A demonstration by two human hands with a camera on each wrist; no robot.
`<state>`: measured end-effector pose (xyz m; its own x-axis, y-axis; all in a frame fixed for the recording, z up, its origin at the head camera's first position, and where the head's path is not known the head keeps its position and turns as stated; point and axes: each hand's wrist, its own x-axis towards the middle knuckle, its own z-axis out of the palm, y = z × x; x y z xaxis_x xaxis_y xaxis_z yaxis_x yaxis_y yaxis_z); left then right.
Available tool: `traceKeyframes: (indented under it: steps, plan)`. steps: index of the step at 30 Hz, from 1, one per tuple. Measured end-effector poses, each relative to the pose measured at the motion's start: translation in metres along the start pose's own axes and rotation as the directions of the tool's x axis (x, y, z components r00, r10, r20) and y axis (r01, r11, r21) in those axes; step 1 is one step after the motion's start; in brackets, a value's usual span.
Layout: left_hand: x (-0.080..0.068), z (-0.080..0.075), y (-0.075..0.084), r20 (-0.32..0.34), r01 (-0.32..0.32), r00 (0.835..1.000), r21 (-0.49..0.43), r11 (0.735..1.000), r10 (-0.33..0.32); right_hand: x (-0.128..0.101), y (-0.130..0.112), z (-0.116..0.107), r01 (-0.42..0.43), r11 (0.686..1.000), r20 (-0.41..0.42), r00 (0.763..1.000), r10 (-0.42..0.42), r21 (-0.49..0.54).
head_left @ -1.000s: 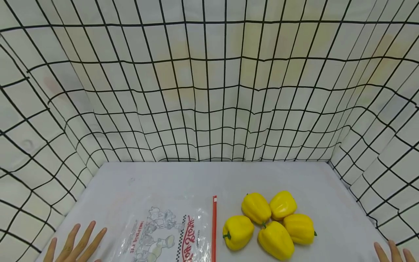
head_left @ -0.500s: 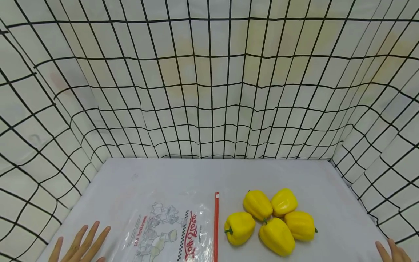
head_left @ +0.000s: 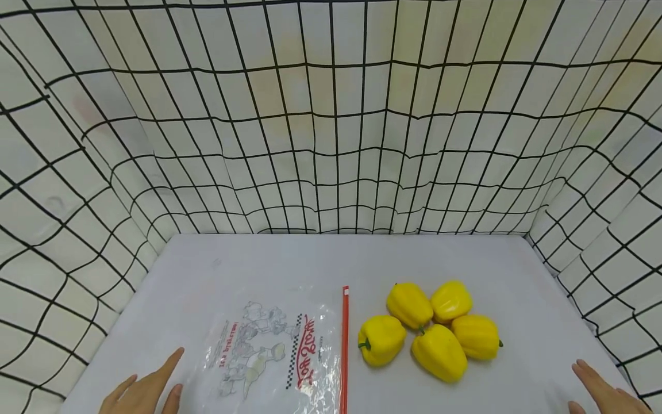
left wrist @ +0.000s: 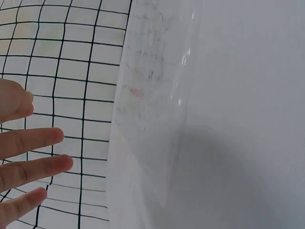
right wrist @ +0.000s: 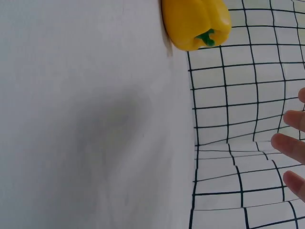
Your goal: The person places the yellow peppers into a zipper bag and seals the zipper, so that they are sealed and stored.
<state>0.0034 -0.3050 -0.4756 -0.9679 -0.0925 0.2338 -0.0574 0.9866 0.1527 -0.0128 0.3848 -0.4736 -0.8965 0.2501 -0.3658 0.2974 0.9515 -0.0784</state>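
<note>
My left hand [head_left: 142,391] hovers at the table's front left with its fingers extended and nothing held. Just right of it lies a flat, clear plastic zip bag [head_left: 269,351] with printed cartoon figures, red lettering and a red slider strip [head_left: 345,345] along its right side. Several yellow bell peppers [head_left: 439,352] with green stems sit in a cluster right of the bag. At the front right edge my right hand [head_left: 607,391] is partly in view, fingers straight and holding nothing. The right wrist view shows one bell pepper [right wrist: 198,21] beyond that hand's fingers [right wrist: 290,148].
A white table [head_left: 289,259] is bounded at the back and both sides by white walls [head_left: 341,132] with a black grid. The side walls rise close to each hand.
Both hands have moved inward, the left toward the bag and the right toward the peppers. The head view has tipped down a little. Bag and peppers lie as before.
</note>
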Motion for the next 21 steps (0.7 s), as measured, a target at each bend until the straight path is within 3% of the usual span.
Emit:
traceKeyframes:
  steps: [2, 4, 7, 9, 10, 14, 16, 18, 20, 21]
  plan:
    - [0.002, -0.003, 0.008, 0.064, 0.02, 0.998, -0.04, 0.999, -0.018, -0.004, -0.009, -0.002, -0.051, 0.998, 0.013, 0.999, 0.051, 0.027]
    - [0.004, -0.007, 0.017, 0.143, 0.061, 0.989, -0.082, 0.995, -0.049, -0.011, -0.019, 0.007, -0.032, 0.996, -0.101, 0.994, 0.041, 0.087]
    - [0.009, -0.01, 0.032, 0.267, 0.128, 0.96, -0.164, 0.978, -0.081, -0.024, -0.037, 0.024, 0.004, 0.983, -0.314, 0.948, 0.055, 0.183]
    - [0.011, -0.01, 0.046, 0.331, 0.183, 0.938, -0.213, 0.96, -0.105, -0.029, -0.046, 0.03, 0.037, 0.973, -0.379, 0.924, 0.053, 0.226]
    - [0.012, -0.009, 0.053, 0.332, 0.193, 0.937, -0.239, 0.952, -0.106, -0.031, -0.05, 0.032, 0.055, 0.968, -0.396, 0.917, 0.048, 0.243]
    - [0.013, -0.004, 0.078, 0.358, 0.245, 0.927, -0.354, 0.903, -0.111, -0.032, -0.056, 0.033, 0.125, 0.934, -0.349, 0.937, 0.0, 0.335]
    - [0.012, -0.002, 0.089, 0.404, 0.313, 0.904, -0.395, 0.864, -0.143, -0.031, -0.057, 0.033, 0.151, 0.919, -0.323, 0.946, -0.027, 0.364]
    - [0.012, 0.0, 0.098, 0.469, 0.396, 0.865, -0.42, 0.817, -0.178, -0.03, -0.059, 0.03, 0.145, 0.91, -0.272, 0.962, -0.037, 0.389]
    - [0.01, 0.001, 0.108, 0.494, 0.445, 0.845, -0.438, 0.781, -0.204, -0.032, -0.064, 0.028, 0.135, 0.908, -0.257, 0.966, -0.032, 0.396]
    - [0.01, 0.002, 0.112, 0.483, 0.436, 0.852, -0.447, 0.781, -0.2, -0.034, -0.068, 0.027, 0.14, 0.909, -0.268, 0.963, -0.032, 0.392]
